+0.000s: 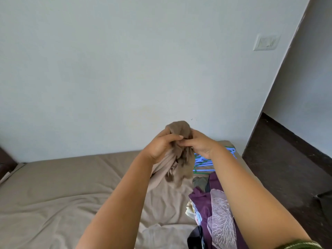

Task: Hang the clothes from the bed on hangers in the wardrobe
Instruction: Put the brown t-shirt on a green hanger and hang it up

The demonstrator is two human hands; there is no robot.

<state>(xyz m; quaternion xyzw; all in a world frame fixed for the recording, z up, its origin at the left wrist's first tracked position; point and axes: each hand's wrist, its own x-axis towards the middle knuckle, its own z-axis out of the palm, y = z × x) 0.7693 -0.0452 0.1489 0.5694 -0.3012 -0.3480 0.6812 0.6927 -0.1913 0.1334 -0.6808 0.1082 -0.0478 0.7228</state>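
Note:
Both my hands hold a bunched beige garment (179, 131) up above the bed (53, 186). My left hand (161, 144) grips its left side and my right hand (199, 143) pinches it from the right, fingertips touching. The cloth hangs down between my forearms to the sheet. A pile of clothes lies at the bed's right side: a purple garment (203, 200) with a pale lace panel (222, 221), plus dark and light pieces beneath. Blue and green hangers (204, 163) lie behind the pile near the bed's far right corner. The wardrobe is out of view.
A pale wall rises straight behind the bed, with a switch plate (266, 42) at upper right. Dark floor (287, 168) runs along the bed's right side into a doorway recess. A dark wooden piece (5, 162) stands at the far left.

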